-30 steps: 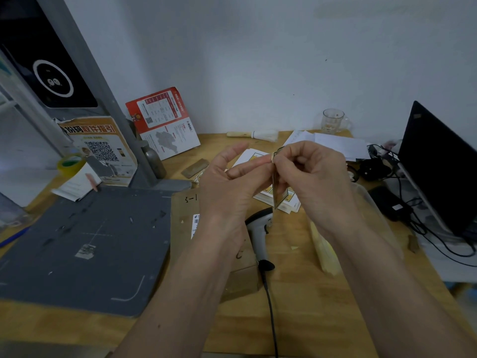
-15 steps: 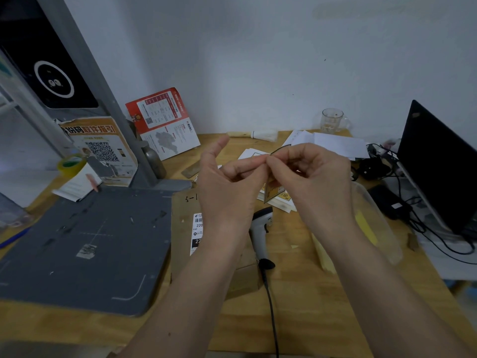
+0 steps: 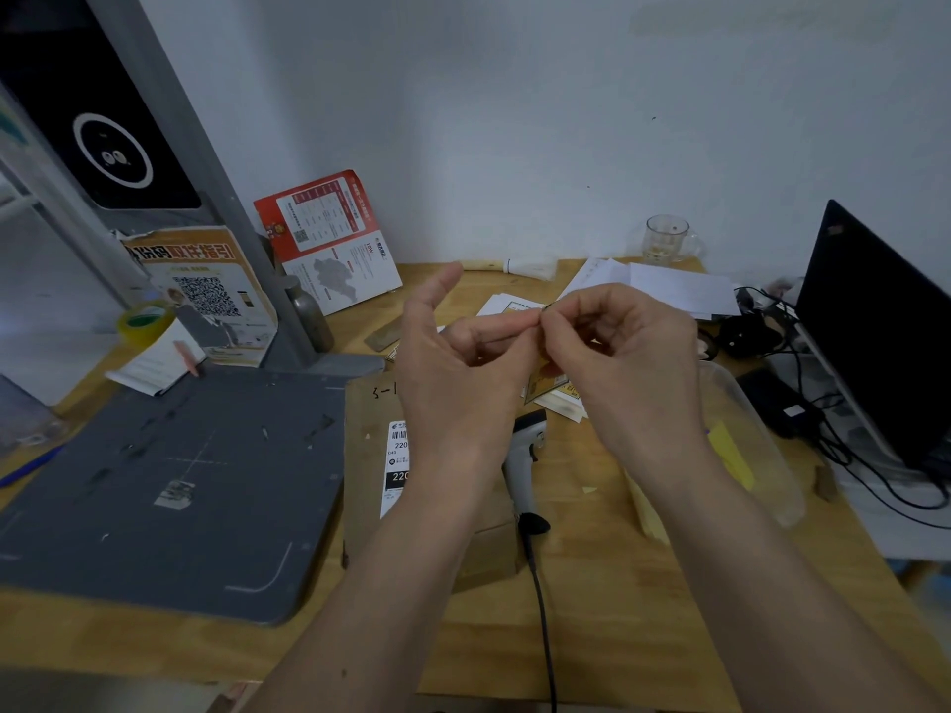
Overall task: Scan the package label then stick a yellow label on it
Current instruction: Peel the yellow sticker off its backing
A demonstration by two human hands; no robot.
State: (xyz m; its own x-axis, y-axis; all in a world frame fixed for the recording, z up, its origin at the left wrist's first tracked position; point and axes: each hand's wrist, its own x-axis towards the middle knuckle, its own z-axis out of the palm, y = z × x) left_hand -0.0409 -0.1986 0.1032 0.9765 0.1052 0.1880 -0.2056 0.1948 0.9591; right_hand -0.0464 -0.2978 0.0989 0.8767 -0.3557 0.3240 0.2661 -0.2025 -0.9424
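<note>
Package (image 3: 370, 455) lies on the table, below both hands' grip on label sheet (image 3: 548, 375).

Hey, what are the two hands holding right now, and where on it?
Both the left hand and right hand pinch the top edge of a yellow label sheet, which hangs above the desk.

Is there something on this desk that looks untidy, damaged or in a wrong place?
Some small things. The grey mat carries torn label scraps. The poster on the grey post has a torn top left corner. The scanner lies on the table, partly hidden by the hands. Nothing looks spilled.
</note>
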